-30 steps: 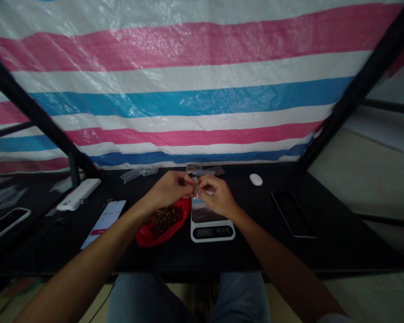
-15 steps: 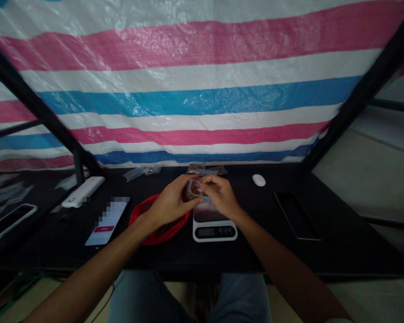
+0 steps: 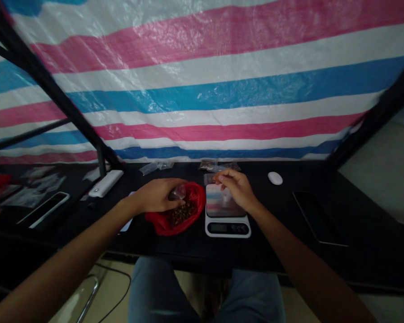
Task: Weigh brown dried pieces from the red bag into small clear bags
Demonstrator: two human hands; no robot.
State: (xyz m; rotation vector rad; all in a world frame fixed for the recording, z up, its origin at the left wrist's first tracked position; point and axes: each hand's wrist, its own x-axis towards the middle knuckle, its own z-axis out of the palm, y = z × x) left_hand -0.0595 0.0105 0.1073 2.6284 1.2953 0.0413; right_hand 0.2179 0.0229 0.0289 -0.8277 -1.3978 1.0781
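My left hand (image 3: 156,196) is closed on a small clear plastic bag (image 3: 178,193) and holds it over the open red bag (image 3: 191,215) of dark brown bits. My right hand (image 3: 236,188) hovers above the platform of the white kitchen scale (image 3: 226,222), its fingers curled together; whether anything is between them is hidden. The red bag lies just left of the scale on the black table (image 3: 283,237).
Small filled clear bags (image 3: 218,166) lie at the table's back edge, with empty ones (image 3: 156,167) to their left. A white mouse (image 3: 275,178) and a dark phone (image 3: 318,217) are to the right. A white power bank (image 3: 106,183) and another phone (image 3: 43,209) lie left.
My hands have parted. The left hand carried the small clear bag down and left over the red bag; the right hand stayed above the scale. The camera swung to the left.
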